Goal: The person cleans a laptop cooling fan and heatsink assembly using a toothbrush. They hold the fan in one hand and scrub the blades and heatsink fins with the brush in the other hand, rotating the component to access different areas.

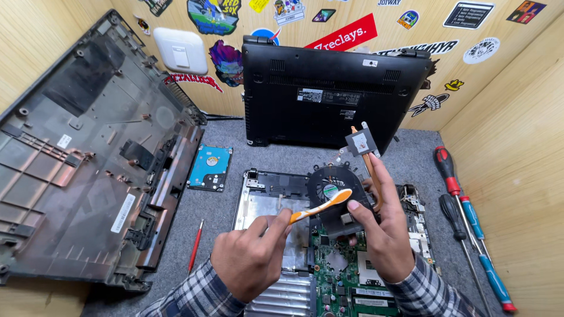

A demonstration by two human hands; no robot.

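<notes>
You are working over a grey felt mat (pixel 276 155) that covers the surface between the wooden walls. Along its left edge lies a large dark laptop bottom cover (pixel 88 152), inner side up, tilted against the left wall. Just beside its right rim rests a hard drive (pixel 210 167) with a blue label, and nearer you a thin red screwdriver (pixel 195 245). At the far edge a black laptop (pixel 329 97) stands leaning on the back wall. In the middle sits an opened laptop chassis (pixel 276 199) with its green board. By the right edge lie three screwdrivers (pixel 470 229), side by side.
</notes>
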